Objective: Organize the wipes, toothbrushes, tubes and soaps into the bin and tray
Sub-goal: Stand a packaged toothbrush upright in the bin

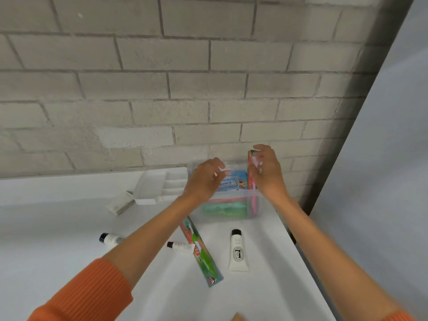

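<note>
- Held both hands over the clear bin (231, 200) by the wall.
- Gripped an upright packaged toothbrush (251, 172) in right hand (266, 172).
- Left hand (206, 179) fingers curled, holding nothing.
- Left second toothbrush (201, 251), three tubes (238, 251), soap (120, 203) on counter; tray (157, 188) beside bin.

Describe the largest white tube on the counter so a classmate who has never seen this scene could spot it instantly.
Start at the clear plastic bin against the grey brick wall. On the white counter just in front of it lies the white squeeze tube with a black cap, cap pointing towards the bin. Unlike the two smaller black-capped tubes further left, it is wider and carries a round black emblem.
</note>
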Action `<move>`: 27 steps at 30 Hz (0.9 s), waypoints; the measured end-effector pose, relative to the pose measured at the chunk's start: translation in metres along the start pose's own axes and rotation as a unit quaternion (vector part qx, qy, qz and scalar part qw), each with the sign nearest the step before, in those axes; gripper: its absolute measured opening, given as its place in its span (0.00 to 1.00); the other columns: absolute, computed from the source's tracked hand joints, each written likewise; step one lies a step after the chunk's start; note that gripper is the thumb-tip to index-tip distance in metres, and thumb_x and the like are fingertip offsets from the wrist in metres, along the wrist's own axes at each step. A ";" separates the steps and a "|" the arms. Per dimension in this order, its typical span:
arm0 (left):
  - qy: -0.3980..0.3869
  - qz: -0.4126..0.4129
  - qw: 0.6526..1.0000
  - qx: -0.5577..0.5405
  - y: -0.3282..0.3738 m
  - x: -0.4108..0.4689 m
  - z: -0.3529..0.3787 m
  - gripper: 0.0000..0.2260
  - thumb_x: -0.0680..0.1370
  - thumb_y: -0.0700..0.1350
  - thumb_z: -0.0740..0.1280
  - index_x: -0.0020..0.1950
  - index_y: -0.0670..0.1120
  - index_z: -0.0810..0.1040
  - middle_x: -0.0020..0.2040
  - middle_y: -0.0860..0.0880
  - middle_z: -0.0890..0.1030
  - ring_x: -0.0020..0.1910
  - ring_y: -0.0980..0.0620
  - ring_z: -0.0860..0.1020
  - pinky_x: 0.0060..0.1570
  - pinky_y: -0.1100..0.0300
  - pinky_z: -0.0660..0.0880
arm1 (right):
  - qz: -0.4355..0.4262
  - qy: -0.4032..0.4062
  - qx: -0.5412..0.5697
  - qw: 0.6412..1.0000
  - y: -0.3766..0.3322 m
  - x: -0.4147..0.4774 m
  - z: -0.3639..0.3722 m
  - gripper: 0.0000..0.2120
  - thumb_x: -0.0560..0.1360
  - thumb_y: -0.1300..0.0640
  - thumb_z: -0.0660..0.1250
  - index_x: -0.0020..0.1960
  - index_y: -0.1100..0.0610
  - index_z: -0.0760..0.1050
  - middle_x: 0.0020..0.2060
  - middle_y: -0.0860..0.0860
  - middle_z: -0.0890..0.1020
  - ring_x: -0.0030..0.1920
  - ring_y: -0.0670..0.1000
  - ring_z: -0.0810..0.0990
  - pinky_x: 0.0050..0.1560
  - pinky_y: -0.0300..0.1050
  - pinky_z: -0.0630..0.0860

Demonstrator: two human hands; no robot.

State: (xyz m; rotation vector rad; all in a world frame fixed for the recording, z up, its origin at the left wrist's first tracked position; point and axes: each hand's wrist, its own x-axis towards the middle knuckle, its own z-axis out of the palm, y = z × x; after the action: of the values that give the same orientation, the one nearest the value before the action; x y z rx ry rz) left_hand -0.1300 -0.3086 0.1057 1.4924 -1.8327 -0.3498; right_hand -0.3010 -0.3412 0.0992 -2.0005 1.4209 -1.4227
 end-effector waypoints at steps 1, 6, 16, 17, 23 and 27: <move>0.017 -0.007 1.000 0.006 -0.003 -0.009 -0.006 0.10 0.78 0.50 0.63 0.52 0.44 0.76 0.44 0.51 0.77 0.41 0.51 0.75 0.46 0.55 0.73 | -0.003 -0.007 -0.010 1.000 -0.004 -0.007 0.005 0.15 0.74 0.66 0.62 0.61 0.61 0.69 0.51 0.55 0.73 0.50 0.55 0.74 0.55 0.53 0.75; 0.069 -0.034 0.996 0.035 -0.020 -0.062 -0.022 0.10 0.78 0.51 0.63 0.50 0.45 0.76 0.44 0.50 0.79 0.39 0.53 0.75 0.39 0.60 0.71 | 0.019 -0.099 -0.020 0.995 -0.020 -0.058 0.036 0.09 0.74 0.65 0.65 0.54 0.62 0.73 0.43 0.56 0.76 0.41 0.53 0.76 0.45 0.45 0.75; 0.003 -0.122 0.988 0.094 -0.066 -0.124 -0.001 0.09 0.78 0.49 0.63 0.47 0.43 0.77 0.46 0.45 0.82 0.45 0.45 0.80 0.46 0.53 0.76 | 0.137 -0.306 -0.119 0.934 -0.024 -0.148 0.075 0.18 0.74 0.54 0.68 0.59 0.63 0.71 0.53 0.56 0.73 0.49 0.50 0.69 0.49 0.40 0.67; -0.003 -0.128 0.987 0.097 -0.070 -0.127 0.001 0.09 0.78 0.49 0.63 0.47 0.43 0.77 0.46 0.45 0.82 0.45 0.46 0.80 0.46 0.53 0.75 | 0.139 -0.313 -0.132 0.930 -0.023 -0.153 0.077 0.19 0.73 0.53 0.68 0.59 0.63 0.70 0.52 0.55 0.72 0.49 0.49 0.67 0.47 0.40 0.66; -0.028 -0.173 0.982 0.072 -0.079 -0.130 0.008 0.07 0.78 0.45 0.64 0.48 0.42 0.76 0.50 0.43 0.79 0.46 0.46 0.77 0.45 0.55 0.74 | 0.156 -0.319 -0.171 0.919 -0.020 -0.166 0.088 0.19 0.71 0.53 0.71 0.55 0.63 0.72 0.55 0.58 0.76 0.46 0.49 0.69 0.44 0.42 0.68; -0.028 -0.215 0.976 0.034 -0.082 -0.125 0.014 0.07 0.77 0.45 0.66 0.49 0.41 0.76 0.53 0.41 0.78 0.48 0.45 0.77 0.47 0.55 0.75 | 0.136 -0.296 -0.195 0.925 -0.023 -0.162 0.088 0.13 0.74 0.54 0.67 0.52 0.63 0.74 0.53 0.58 0.79 0.44 0.50 0.71 0.44 0.47 0.73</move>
State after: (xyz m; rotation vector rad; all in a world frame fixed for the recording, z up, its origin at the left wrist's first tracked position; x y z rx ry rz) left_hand -0.0733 -0.2190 -0.0006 1.9460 -1.5636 -0.5439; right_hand -0.2181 -0.2189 -0.0131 -2.0867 1.6737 -0.3735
